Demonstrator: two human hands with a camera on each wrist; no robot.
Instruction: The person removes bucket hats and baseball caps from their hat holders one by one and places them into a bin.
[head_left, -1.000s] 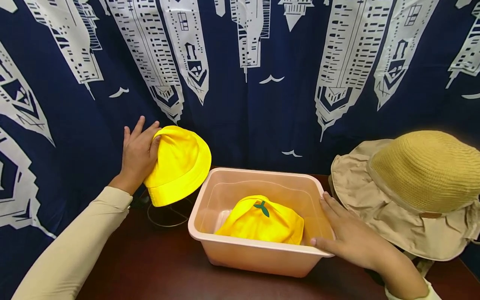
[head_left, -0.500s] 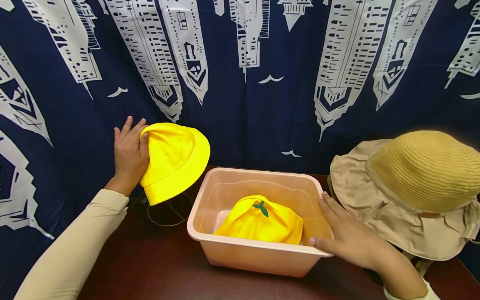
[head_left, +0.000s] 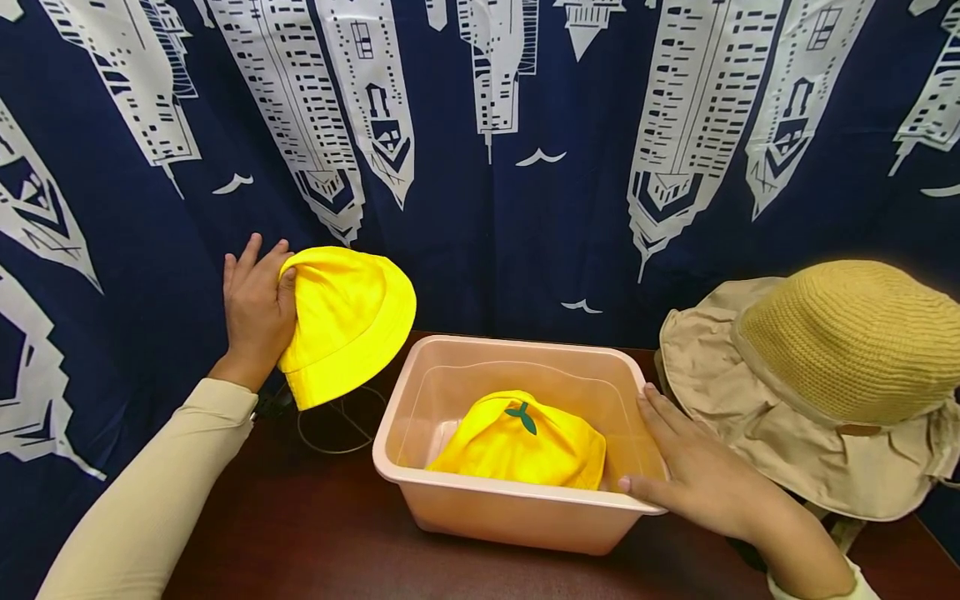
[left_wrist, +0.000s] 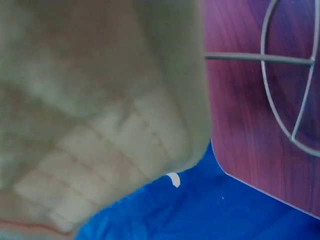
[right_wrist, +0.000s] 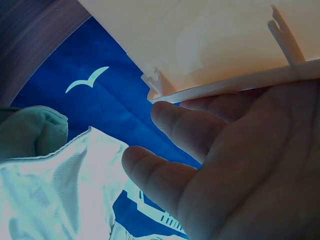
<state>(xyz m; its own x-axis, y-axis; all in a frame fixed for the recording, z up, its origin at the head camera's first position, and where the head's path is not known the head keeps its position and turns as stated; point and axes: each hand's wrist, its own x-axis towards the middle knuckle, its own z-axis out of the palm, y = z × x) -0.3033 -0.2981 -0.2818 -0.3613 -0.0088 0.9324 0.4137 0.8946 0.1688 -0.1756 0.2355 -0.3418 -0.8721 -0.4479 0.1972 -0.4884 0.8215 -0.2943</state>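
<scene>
L hand (head_left: 258,312) has the yellow hat (head_left: 348,321) pinched: thumb on the front, fingers behind, tips spread apart past its edge. L wrist cam doesn't show those fingers. Hat's held up just L of the bin (head_left: 517,518), approx. over the wire stand (left_wrist: 285,57) on the table (head_left: 300,533); can't tell if hat & stand touch.

R hand (head_left: 712,479) rests on the bin's R rim, fingers fairly straight, slightly apart along the outside, thumb at the front corner; prob. steadying it.

Progress, my read: partway. Leaf hat (head_left: 525,446) is already inside the bin, crown up, lower part hidden by the front wall. Yellow hat's off the table but outside the bin, so that one's unfinished. Sunhat (head_left: 870,350) sits R of the bin, also outside, & neither hand holds it.
</scene>
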